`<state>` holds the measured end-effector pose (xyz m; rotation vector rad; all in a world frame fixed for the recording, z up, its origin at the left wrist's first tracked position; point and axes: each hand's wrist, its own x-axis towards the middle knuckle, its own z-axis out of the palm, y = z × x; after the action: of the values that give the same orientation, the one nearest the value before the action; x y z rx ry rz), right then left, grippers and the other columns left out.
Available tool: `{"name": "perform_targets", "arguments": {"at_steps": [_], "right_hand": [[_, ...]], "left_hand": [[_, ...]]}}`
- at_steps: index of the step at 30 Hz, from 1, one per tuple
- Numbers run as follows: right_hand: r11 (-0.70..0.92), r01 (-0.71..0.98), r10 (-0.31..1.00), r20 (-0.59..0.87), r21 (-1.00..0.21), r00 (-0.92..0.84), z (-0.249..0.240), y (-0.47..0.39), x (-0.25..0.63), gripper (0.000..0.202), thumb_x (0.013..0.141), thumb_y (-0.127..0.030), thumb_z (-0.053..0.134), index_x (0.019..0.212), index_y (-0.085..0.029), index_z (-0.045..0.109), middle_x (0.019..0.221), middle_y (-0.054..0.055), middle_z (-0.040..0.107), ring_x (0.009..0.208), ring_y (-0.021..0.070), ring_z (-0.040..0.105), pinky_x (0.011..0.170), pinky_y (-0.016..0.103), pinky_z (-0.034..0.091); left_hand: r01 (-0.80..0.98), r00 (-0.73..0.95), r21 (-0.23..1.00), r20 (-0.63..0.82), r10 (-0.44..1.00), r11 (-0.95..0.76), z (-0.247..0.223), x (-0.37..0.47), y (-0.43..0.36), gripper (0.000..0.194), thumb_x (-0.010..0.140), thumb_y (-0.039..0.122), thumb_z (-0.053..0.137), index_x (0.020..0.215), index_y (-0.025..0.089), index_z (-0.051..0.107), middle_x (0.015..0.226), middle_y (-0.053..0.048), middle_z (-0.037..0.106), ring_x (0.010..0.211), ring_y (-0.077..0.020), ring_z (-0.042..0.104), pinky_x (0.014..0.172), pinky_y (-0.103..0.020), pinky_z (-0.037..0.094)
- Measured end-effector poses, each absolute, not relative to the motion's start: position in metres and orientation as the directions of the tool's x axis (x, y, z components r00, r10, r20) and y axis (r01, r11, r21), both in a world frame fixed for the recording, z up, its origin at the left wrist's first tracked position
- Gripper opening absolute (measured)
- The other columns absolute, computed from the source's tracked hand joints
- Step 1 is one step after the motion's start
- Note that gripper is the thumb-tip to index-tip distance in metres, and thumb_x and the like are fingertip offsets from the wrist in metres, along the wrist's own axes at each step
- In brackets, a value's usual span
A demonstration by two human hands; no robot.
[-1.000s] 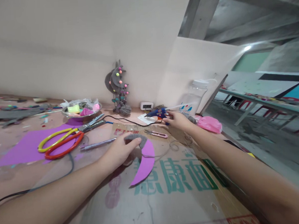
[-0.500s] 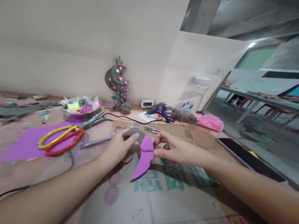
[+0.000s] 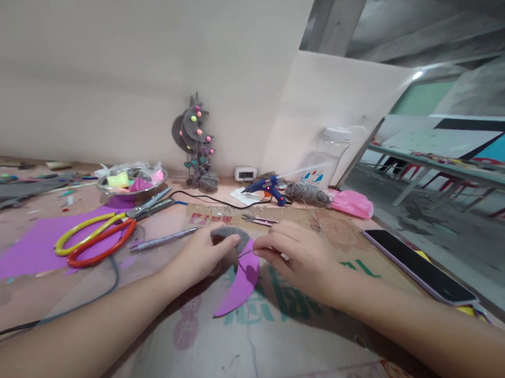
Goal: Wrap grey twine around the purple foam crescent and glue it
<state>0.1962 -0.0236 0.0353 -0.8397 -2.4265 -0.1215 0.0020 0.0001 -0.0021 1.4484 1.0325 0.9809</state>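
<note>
A purple foam crescent (image 3: 240, 282) has its upper part wrapped in grey yarn (image 3: 231, 234). My left hand (image 3: 203, 252) is closed on the wrapped end, thumb on top and the other fingers hidden beneath. Beside the crescent's right edge, my right hand (image 3: 297, 254) pinches a strand of grey yarn that runs across the purple foam. The crescent's bare tip points down toward me, above a printed cardboard sheet (image 3: 159, 343).
Scissors (image 3: 95, 235) and a pen (image 3: 164, 240) lie left on purple foam and table. Behind are a bowl (image 3: 128, 191), a decorated crescent hanging (image 3: 195, 135), a glue gun (image 3: 265, 188), thread snips (image 3: 258, 220) and a yarn bundle (image 3: 306, 194). A phone (image 3: 420, 267) lies right.
My right hand has turned over, knuckles now up, with the yarn strand drawn along the crescent's right edge. My left hand keeps its hold. The whole view has shifted slightly.
</note>
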Motion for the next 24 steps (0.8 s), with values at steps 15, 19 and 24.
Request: {"name": "perform_targets", "arguments": {"at_steps": [15,19,24], "right_hand": [[0.678,0.567,0.73,0.513,-0.467,-0.452,0.005,0.001,0.219,0.011,0.089,-0.021,0.047,0.08,-0.019,0.054,0.077,0.002,0.049,0.075,0.015,0.048,0.068,0.028,0.039],[0.697,0.541,0.717,0.487,-0.47,-0.499,0.004,0.0,0.219,0.01,0.088,-0.022,0.048,0.079,-0.019,0.053,0.077,0.001,0.048,0.074,0.0139,0.047,0.069,0.028,0.039],[0.668,0.589,0.743,0.459,-0.455,-0.488,0.003,0.003,0.218,0.011,0.088,-0.021,0.047,0.078,-0.018,0.053,0.076,0.001,0.048,0.074,0.0142,0.047,0.068,0.027,0.038]], "left_hand": [[0.1,0.395,0.994,-0.086,0.915,0.051,-0.002,0.001,0.002,0.02,0.081,0.037,0.053,0.075,0.019,0.045,0.047,0.008,0.042,0.032,-0.003,0.027,0.03,-0.014,0.018],[0.103,0.397,0.994,-0.076,0.915,0.038,-0.001,0.001,0.002,0.02,0.081,0.036,0.052,0.073,0.019,0.046,0.047,0.008,0.043,0.032,-0.0033,0.029,0.03,-0.014,0.018],[0.14,0.4,0.99,-0.082,0.913,0.027,0.0,0.001,0.001,0.017,0.081,0.034,0.051,0.073,0.019,0.046,0.047,0.007,0.046,0.032,-0.0039,0.031,0.03,-0.014,0.019]]}}
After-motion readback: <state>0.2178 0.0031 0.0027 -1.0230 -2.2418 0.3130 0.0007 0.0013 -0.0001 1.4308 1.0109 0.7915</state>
